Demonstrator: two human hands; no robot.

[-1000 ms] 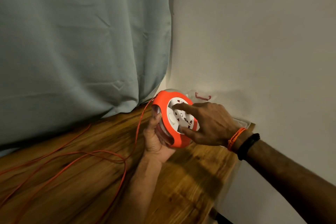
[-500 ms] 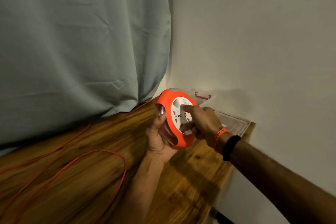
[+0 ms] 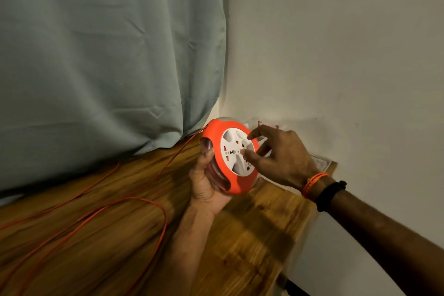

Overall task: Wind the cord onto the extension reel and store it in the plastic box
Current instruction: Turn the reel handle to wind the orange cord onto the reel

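I am watching my left hand (image 3: 204,182) coming up from below, palm cupping the back of the extension reel (image 3: 229,156) with the thumb curled over its orange rim, so it is gripping the reel and holding it upright just above the far corner of the wooden bench (image 3: 252,235). My right hand (image 3: 276,156) is reaching in from the right, wrist wearing an orange band and a black one, fingers loosely spread with the fingertips (image 3: 245,152) touching the white socket face near its centre; it is not closing around anything. The orange cord (image 3: 134,202) is leaving the reel's far side, running along the foot of the grey curtain (image 3: 108,55) and trailing in loose loops over the bench toward the left edge, where it is being cut off. The plastic box (image 3: 319,162) is sitting behind my right hand against the wall, mostly hidden, with only a clear corner and a red clip showing. Whether any cord is wound inside the reel, I cannot make out.
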